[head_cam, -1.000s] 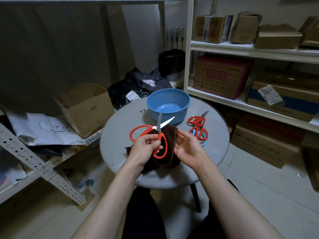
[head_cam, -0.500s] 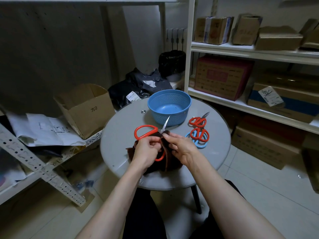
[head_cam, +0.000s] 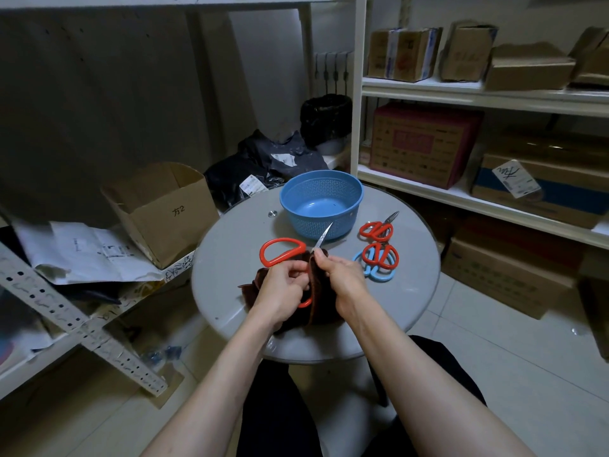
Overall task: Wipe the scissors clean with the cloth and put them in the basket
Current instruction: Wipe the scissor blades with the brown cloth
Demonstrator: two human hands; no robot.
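Red-handled steel scissors (head_cam: 301, 249), gripped by the left hand (head_cam: 283, 288), are pointing tip-first at the blue plastic basket (head_cam: 296, 219), the right hand (head_cam: 342, 275) pinching brown cloth (head_cam: 324, 311) round the blade.

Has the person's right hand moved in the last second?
Yes: against the still blue plastic basket, the right hand shifted left and closed, now pinching the dark brown cloth over the blade of the red-handled scissors.

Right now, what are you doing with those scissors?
A person is wiping the big red-handled scissors over the round grey table. The left hand grips the handle; the right hand pinches the dark brown cloth round the blade. The blue plastic basket is empty, and three smaller scissors lie beside it.
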